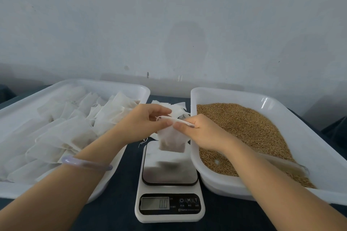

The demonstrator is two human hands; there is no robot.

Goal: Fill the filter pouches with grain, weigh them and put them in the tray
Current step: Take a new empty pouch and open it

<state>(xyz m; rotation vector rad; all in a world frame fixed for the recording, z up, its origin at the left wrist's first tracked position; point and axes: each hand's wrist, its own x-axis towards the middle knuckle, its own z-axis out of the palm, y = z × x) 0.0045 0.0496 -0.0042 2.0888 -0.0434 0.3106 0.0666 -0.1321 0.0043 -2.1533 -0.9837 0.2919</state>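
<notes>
The scale (170, 170) sits at 6 o'clock, a pouch (171, 139) above its plate. At 9 o'clock — the tray (75, 83) of filled pouches (65, 133); at 3 o'clock, the tub (225, 90) of grain (244, 124). Empty pouches (176, 108) lie at 12 o'clock.

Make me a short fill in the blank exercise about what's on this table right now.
1. The left hand and right hand hold a ____ over the scale.
2. The scale's display reads ____.
3. The grain lies in the tray on the person's ____ side.
Missing words: pouch; 0.0; right.
</notes>
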